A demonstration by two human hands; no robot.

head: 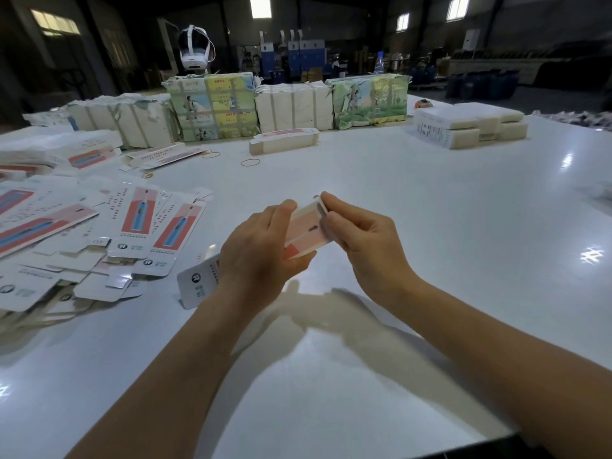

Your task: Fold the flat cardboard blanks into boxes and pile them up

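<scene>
White table (397,200) in a warehouse: we grip one half-formed box (306,231) mid-air, left hand (261,250) curled round it, right hand (359,241) pinching its end. Flat blanks (99,233) heaped at left; most still unfolded.

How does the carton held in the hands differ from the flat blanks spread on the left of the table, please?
The carton is lifted off the table, gripped by the left hand and right hand; the flat blanks lie loose on the table. The carton is being folded into shape, while the blanks are unfolded and overlapping. Both share the pink and white printing.
</scene>
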